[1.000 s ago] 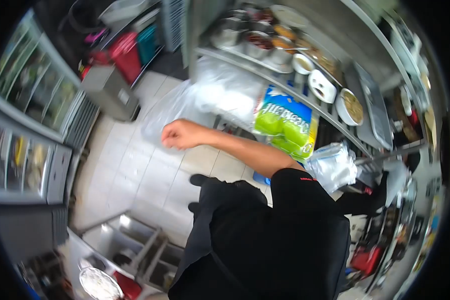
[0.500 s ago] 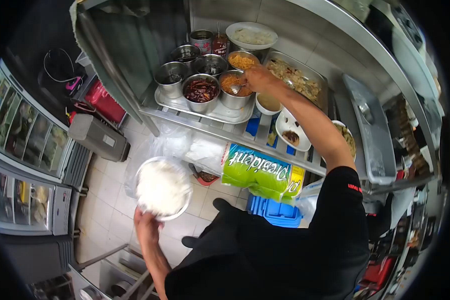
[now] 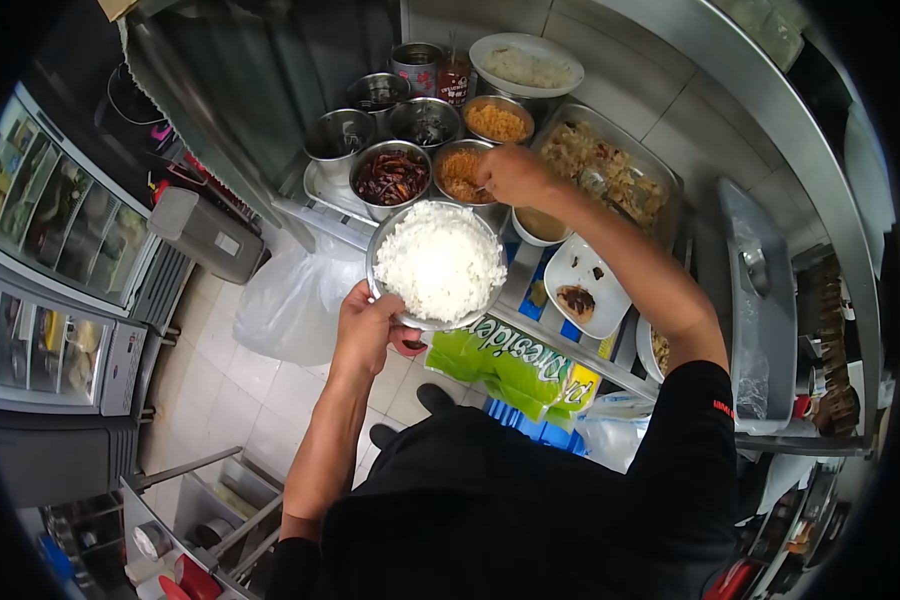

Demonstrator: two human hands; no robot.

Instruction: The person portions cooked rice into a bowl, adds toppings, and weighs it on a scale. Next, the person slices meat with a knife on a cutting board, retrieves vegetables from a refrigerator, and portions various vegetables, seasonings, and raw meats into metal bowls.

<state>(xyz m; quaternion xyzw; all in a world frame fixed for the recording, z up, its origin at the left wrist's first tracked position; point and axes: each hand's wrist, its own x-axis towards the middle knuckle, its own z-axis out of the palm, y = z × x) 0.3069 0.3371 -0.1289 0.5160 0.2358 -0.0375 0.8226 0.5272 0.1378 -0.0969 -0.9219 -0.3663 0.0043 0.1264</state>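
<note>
My left hand grips the near rim of a metal bowl heaped with white rice, thumb on top. The bowl is raised against the front of the shelf. My right hand is closed around a spoon, whose bowl end is down in a steel container of orange-brown crumbs. Beside it stand a steel container of dried red chillies and another of orange crumbs. Below my right forearm are a small bowl of pale liquid and a white dish with dark residue.
A deep tray of mixed food and a white oval bowl stand at the back. A long grey tray lies right. Under the shelf is a green printed pack. A grey bin and glass-front fridge stand left.
My left hand has lifted the rice bowl up and rightward, from above the floor to the shelf's front edge. My right hand stays at the same crumb container with the spoon.
</note>
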